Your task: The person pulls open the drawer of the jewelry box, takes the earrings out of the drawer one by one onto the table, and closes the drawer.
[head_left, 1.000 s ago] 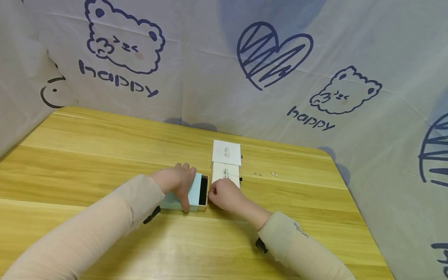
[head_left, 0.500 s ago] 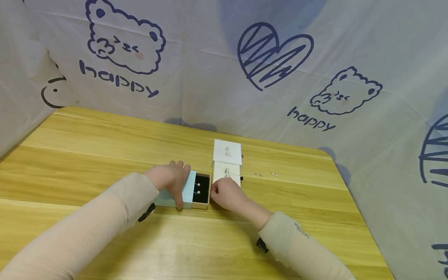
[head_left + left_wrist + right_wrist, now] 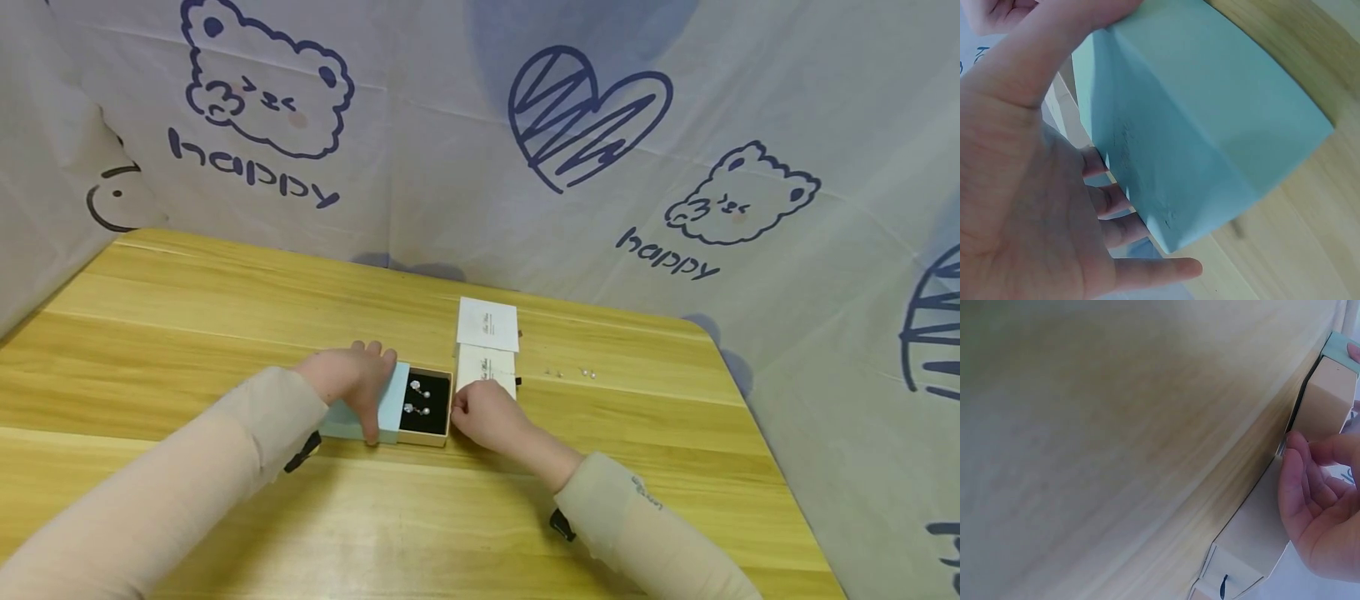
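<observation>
A light blue jewelry box sleeve (image 3: 393, 404) lies on the table in the head view, its drawer (image 3: 422, 439) pulled partly out to the right. Two pearl drop earrings (image 3: 426, 395) sit on the drawer's black lining. My left hand (image 3: 352, 383) grips the sleeve across its top, thumb on the near side, fingers over the far side. In the left wrist view the sleeve (image 3: 1210, 94) fills the space beside the palm. My right hand (image 3: 487, 417) pinches at the drawer's right end with thumb and forefinger; what lies between the fingertips is hidden. The right wrist view shows the fingertips at the drawer's end (image 3: 1325, 400).
Two white boxes, a far one (image 3: 487, 323) and a nearer one (image 3: 483, 360), stand in a row just beyond my right hand, with dark tabs at their right. Small earrings (image 3: 587, 373) lie to their right on the wooden table (image 3: 660, 433). A printed cloth hangs behind.
My left hand has slid left with the blue sleeve, uncovering more of the drawer and both earrings. The right hand has stayed nearly still at the drawer's end.
</observation>
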`<state>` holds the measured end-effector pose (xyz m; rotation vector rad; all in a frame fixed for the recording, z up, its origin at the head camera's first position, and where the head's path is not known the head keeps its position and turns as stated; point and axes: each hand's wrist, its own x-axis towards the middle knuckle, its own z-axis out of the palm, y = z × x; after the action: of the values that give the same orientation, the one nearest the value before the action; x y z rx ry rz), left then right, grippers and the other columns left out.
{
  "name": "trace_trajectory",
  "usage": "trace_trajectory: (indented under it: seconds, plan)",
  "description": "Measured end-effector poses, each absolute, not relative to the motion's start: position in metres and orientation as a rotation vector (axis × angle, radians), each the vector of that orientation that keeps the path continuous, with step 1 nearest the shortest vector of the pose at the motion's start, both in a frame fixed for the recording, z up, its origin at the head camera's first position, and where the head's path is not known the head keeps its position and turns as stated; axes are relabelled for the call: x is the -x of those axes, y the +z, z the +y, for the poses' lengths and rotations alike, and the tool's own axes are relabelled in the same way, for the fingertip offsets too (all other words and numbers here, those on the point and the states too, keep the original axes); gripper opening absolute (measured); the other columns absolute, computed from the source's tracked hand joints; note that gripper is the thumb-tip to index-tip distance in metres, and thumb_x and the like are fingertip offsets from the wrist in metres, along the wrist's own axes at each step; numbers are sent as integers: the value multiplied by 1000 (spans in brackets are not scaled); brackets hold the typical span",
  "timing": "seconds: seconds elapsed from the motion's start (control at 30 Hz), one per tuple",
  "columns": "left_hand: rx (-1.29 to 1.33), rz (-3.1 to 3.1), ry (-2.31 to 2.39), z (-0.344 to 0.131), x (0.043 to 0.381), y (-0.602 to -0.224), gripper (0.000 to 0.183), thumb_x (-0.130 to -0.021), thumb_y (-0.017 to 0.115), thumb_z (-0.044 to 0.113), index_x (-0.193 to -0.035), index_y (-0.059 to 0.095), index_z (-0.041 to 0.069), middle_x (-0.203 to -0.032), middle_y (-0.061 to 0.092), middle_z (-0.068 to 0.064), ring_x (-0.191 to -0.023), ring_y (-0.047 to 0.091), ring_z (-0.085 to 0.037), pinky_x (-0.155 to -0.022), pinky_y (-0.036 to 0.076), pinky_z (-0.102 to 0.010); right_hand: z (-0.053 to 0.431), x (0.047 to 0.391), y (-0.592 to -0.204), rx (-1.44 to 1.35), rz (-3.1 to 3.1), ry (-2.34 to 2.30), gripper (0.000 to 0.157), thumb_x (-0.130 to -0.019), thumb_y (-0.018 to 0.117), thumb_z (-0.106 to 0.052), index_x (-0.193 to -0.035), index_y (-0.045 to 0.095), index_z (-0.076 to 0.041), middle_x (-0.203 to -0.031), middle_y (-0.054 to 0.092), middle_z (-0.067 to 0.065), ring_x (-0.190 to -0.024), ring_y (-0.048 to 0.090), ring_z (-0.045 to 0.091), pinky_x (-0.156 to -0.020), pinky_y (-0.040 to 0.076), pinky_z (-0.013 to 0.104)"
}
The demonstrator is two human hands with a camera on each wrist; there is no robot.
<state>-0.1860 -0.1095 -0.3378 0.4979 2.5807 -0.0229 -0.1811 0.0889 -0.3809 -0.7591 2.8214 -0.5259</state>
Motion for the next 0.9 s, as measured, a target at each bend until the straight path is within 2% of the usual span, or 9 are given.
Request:
trace_trajectory:
  seconds: [0.17, 0.3, 0.37, 0.47, 0.6, 0.9]
  plan:
    - [-491, 2581, -54, -111, 186, -336, 101, -53, 87, 47, -127, 38, -2, -125, 44, -25, -116, 44, -40, -92, 43, -58, 89, 181, -382, 755, 2818, -524, 41, -82, 54, -4, -50, 33, -18, -46, 28, -7, -48, 30, 7, -49, 25, 18]
    - [-493, 2596, -104, -108, 185, -336, 113, -52, 84, 58, -134, 35, -3, -132, 42, -26, -124, 39, -44, -99, 30, -69, 90, 181, -382, 757, 2817, -526, 42, -82, 54, -4, -50, 32, -18, -46, 27, -7, -47, 30, 7, -49, 25, 18]
    - [-534, 2614, -95, -105, 184, -336, 118, -53, 80, 64, -138, 32, -3, -136, 40, -26, -128, 36, -44, -102, 24, -69, 90, 181, -382, 759, 2817, -528, 41, -83, 55, -5, -50, 34, -18, -46, 29, -8, -47, 30, 7, -49, 25, 18]
    - [-634, 2646, -79, -100, 184, -338, 116, -57, 76, 67, -140, 32, -1, -135, 41, -22, -126, 38, -38, -103, 31, -60, 89, 181, -382, 756, 2819, -525, 39, -83, 56, -6, -50, 38, -17, -46, 33, -8, -46, 32, 6, -48, 26, 18]
    - [-696, 2667, -86, -97, 185, -341, 106, -59, 77, 63, -136, 37, 1, -127, 46, -17, -118, 44, -32, -94, 42, -50, 89, 181, -382, 750, 2816, -524, 37, -83, 57, -6, -51, 41, -16, -47, 37, -8, -46, 34, 6, -48, 27, 18]
    - [-675, 2667, -61, -101, 188, -346, 101, -60, 78, 60, -134, 38, 2, -128, 47, -16, -115, 48, -31, -87, 48, -46, 88, 180, -381, 745, 2807, -534, 39, -85, 56, -6, -51, 40, -16, -47, 35, -7, -47, 34, 7, -50, 29, 18]
